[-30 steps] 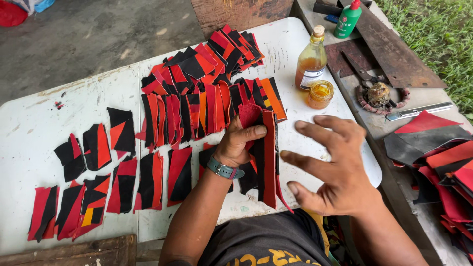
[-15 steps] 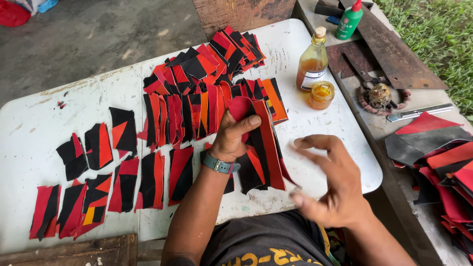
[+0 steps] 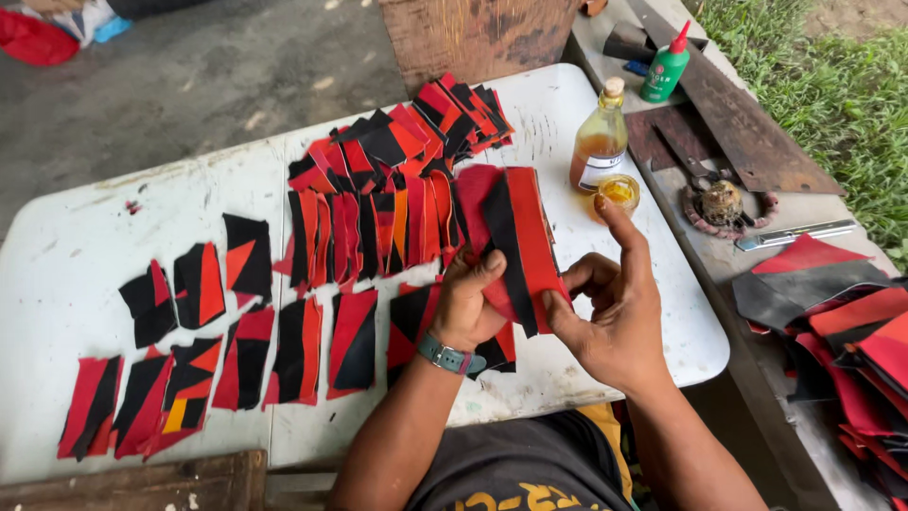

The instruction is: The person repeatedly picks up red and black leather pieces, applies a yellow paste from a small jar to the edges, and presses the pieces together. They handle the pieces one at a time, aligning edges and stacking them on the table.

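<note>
Presently, a white surface [image 3: 586,360] carries rows of red and black leather pieces [image 3: 312,284], laid flat and overlapping toward the far edge. A second stack of similar cut pieces [image 3: 842,322] lies on a bench to the right, partly cut off by the frame edge. Both hands hold one red and black piece [image 3: 515,237] raised above the near middle of the surface. The left hand [image 3: 468,308] has its grip closed on the piece's lower left edge, thumb on top. The right hand [image 3: 619,308] pinches the lower right edge with its thumb, index finger extended upward; the remaining fingers are hidden behind the piece. An amber glass bottle [image 3: 599,147] and a small open jar [image 3: 619,192] stand just beyond, near the far right corner. Compared with half a second ago, the right hand has come in from beside the piece and now grips it.
</note>
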### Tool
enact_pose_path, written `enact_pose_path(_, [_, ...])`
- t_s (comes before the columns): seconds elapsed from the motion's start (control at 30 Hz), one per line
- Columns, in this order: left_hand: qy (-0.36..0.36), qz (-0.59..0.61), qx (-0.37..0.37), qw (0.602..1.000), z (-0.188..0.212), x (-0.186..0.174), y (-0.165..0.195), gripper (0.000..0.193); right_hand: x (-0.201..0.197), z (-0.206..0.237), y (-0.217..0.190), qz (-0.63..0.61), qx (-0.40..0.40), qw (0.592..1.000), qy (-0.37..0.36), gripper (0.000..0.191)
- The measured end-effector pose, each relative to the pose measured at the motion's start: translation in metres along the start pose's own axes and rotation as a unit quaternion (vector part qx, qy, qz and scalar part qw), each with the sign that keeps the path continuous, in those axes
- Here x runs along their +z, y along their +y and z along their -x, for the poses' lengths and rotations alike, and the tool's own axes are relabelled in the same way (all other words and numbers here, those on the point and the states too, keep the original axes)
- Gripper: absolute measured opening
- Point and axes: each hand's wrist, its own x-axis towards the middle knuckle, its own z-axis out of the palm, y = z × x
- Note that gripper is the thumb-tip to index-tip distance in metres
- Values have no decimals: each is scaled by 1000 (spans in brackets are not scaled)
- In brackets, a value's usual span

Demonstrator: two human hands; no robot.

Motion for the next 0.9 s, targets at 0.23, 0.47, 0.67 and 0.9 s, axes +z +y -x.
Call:
enact_pose_path(0.23, [6, -14, -3, 1000, -5, -21, 13, 39, 3, -4, 4, 27, -5, 999, -23, 98])
enact_pose_path(0.47, [36, -56, 13, 998, 2, -30, 9, 22, 1, -11, 8, 24, -15, 999, -31, 98])
enact_pose_path(0.67, [94, -78, 14, 992, 3, -27, 17, 26, 3, 0, 5, 122, -80, 988, -49, 85])
enact_pose_path(0.9, [-6, -10, -30, 999, 4, -14, 25, 34, -8, -7, -3, 375, -297, 877, -48, 61])
